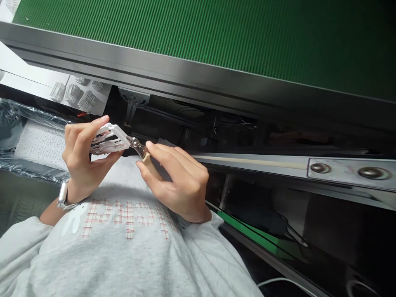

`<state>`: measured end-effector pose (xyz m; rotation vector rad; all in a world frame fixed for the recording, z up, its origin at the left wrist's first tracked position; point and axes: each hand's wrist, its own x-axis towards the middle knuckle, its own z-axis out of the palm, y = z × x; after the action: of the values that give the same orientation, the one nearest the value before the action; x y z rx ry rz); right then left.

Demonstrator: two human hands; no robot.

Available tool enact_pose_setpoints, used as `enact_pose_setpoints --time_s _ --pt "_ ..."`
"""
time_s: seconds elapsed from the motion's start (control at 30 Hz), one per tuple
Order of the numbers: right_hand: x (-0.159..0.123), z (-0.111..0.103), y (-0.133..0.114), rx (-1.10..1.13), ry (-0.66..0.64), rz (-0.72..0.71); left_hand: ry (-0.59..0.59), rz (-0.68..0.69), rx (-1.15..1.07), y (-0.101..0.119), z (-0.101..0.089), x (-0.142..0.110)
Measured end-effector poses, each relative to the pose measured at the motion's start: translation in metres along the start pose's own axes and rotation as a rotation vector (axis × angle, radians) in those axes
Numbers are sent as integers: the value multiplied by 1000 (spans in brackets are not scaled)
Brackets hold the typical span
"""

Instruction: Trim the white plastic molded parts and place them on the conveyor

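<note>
A white plastic frame with thin slats (113,138) is pinched between the thumb and fingers of my left hand (85,150), close in front of my chest. My right hand (181,177) is wrapped round the pale handles of small metal nippers (140,147). Their tip meets the right end of the white frame; whether the jaws are closed on it I cannot tell. A watch (63,194) sits on my left wrist.
A green ribbed conveyor belt (198,33) with a metal edge (154,66) runs across the top. Several white plastic pieces (74,93) lie on a white sheet at left. Below them, a plastic-lined container (40,142) holds patterned white parts. A metal rail (262,163) extends right.
</note>
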<state>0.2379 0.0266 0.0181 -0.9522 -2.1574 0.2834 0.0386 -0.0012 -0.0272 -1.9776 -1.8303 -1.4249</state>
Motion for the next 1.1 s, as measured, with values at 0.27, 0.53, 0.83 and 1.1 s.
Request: enact_pose_setpoints --time_s 0.27,0.53,0.83,1.1 --pt "-1 2 2 149 4 38 -1 -5 -70 -1 -1 1" --pt "-1 8 13 726 -62 391 -56 -107 -315 1 0 2" --pt "6 34 9 868 -87 541 -252 -268 -833 6 -2 4" --pt "16 50 7 861 12 596 -340 -332 -969 7 -2 4"
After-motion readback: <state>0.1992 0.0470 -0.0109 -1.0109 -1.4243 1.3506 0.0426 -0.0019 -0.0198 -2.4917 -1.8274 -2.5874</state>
